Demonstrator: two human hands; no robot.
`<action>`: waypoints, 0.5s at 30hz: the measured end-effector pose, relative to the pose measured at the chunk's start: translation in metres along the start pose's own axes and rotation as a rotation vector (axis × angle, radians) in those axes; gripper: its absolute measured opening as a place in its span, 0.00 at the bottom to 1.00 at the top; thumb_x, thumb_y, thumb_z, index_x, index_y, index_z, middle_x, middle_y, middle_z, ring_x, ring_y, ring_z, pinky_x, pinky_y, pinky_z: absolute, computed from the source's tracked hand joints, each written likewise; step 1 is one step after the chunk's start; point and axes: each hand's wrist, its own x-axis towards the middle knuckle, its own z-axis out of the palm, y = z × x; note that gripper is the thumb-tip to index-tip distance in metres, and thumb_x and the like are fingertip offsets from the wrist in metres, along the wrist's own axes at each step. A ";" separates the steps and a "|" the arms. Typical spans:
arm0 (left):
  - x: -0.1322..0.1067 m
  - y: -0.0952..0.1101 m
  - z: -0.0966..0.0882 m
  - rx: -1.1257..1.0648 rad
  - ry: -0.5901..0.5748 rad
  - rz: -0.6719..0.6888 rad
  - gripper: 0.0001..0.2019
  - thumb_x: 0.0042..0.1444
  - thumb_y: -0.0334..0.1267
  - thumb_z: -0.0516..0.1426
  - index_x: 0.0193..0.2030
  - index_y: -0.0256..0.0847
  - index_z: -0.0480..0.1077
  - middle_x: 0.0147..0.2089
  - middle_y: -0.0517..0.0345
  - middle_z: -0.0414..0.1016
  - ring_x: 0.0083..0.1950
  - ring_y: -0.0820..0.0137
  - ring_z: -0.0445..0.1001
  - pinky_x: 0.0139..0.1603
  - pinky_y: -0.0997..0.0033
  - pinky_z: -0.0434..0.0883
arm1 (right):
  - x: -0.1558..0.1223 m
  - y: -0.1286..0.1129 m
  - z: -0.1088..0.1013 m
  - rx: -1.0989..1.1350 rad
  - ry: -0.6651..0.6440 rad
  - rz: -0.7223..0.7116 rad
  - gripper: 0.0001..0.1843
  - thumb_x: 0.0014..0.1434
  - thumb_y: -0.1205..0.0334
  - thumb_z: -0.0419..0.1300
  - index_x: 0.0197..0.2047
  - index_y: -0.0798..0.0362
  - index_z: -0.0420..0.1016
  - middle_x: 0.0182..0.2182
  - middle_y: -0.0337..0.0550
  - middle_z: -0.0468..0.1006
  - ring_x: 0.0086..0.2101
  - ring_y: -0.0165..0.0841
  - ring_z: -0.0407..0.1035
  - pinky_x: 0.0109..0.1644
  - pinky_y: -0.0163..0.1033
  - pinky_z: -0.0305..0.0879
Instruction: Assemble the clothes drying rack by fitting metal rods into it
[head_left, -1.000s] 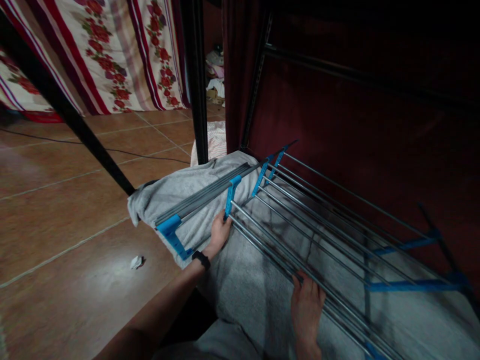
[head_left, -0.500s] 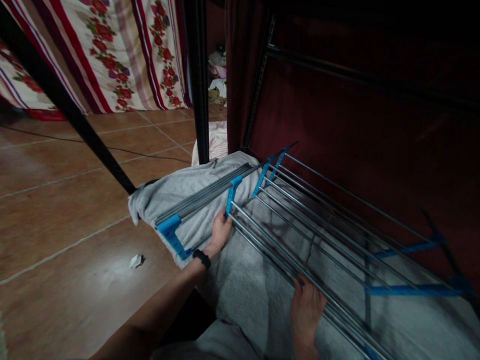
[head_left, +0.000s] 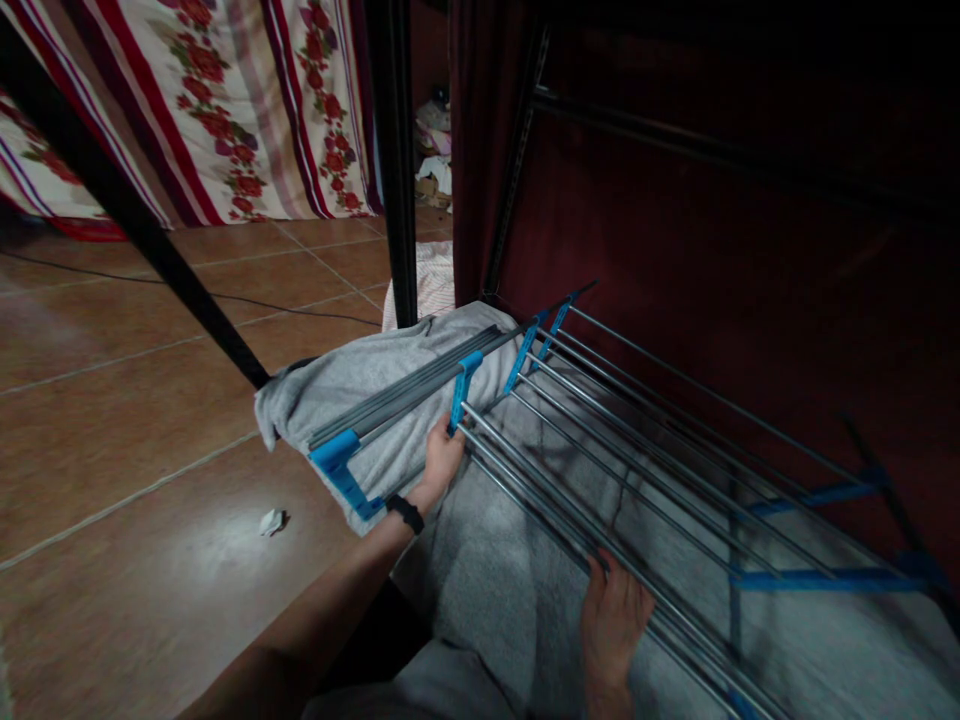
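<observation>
A metal drying rack [head_left: 600, 440] with blue plastic brackets lies across a grey blanket [head_left: 480, 560]. My left hand [head_left: 444, 455], a dark band on its wrist, is closed at the lower end of a blue bracket [head_left: 463, 390] near the left end of the rods. Lower right, my right hand [head_left: 616, 615] curls its fingers around the nearest rods. A bundle of grey rods [head_left: 405, 390] and another blue bracket [head_left: 345, 475] stick out to the left. Parts of the fingers on both hands are hidden by the rack.
Black metal posts [head_left: 403, 180] frame the blanket-covered surface. A dark red cloth [head_left: 637, 230] hangs behind the rack. On the tiled floor [head_left: 135, 440] lie a crumpled white scrap [head_left: 273, 521] and a thin cable [head_left: 292, 310]. A flowered curtain [head_left: 277, 110] hangs at the back left.
</observation>
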 end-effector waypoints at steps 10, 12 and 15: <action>-0.002 0.001 0.002 0.036 0.012 -0.010 0.05 0.62 0.32 0.56 0.41 0.41 0.74 0.41 0.54 0.80 0.45 0.64 0.77 0.51 0.66 0.74 | 0.002 -0.002 -0.002 -0.031 -0.023 0.004 0.19 0.77 0.51 0.51 0.51 0.54 0.78 0.39 0.50 0.84 0.41 0.44 0.75 0.50 0.50 0.60; -0.002 0.000 0.002 0.045 0.012 -0.015 0.05 0.62 0.32 0.57 0.40 0.41 0.74 0.40 0.54 0.80 0.44 0.64 0.77 0.51 0.66 0.74 | 0.003 -0.002 -0.003 -0.046 -0.026 0.000 0.20 0.77 0.51 0.51 0.51 0.54 0.78 0.39 0.51 0.84 0.40 0.44 0.75 0.49 0.50 0.60; 0.000 -0.001 0.003 0.059 0.023 -0.019 0.04 0.61 0.32 0.57 0.40 0.41 0.74 0.38 0.55 0.79 0.42 0.64 0.76 0.49 0.66 0.74 | 0.003 -0.003 -0.003 -0.044 -0.028 -0.002 0.19 0.77 0.51 0.50 0.51 0.53 0.78 0.39 0.50 0.84 0.40 0.43 0.75 0.49 0.49 0.60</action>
